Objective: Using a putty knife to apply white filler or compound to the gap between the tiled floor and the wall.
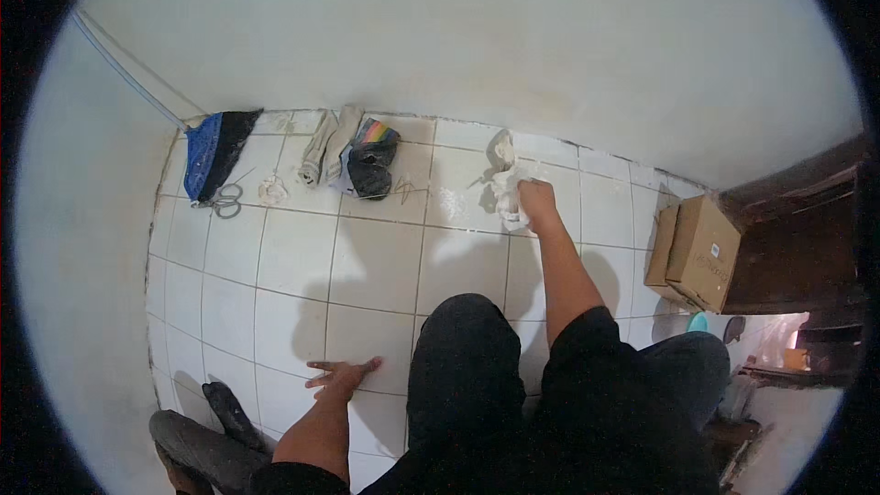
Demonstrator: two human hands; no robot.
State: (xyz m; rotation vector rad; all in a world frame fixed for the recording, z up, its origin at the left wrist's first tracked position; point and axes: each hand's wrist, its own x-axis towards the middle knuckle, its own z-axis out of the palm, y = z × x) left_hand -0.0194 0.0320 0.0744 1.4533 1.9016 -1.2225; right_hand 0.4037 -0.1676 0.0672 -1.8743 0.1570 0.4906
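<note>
Wad [507, 200], white and rumpled, is gripped by right fingers [527, 192]; left fingers [324, 367] spread wide

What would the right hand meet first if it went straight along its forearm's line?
Beyond the crumpled white cloth in its grip, the right hand would likely meet the wall first, though depth is hard to judge here.

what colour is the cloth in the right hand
White; the cloth shows best in the head view.
</note>
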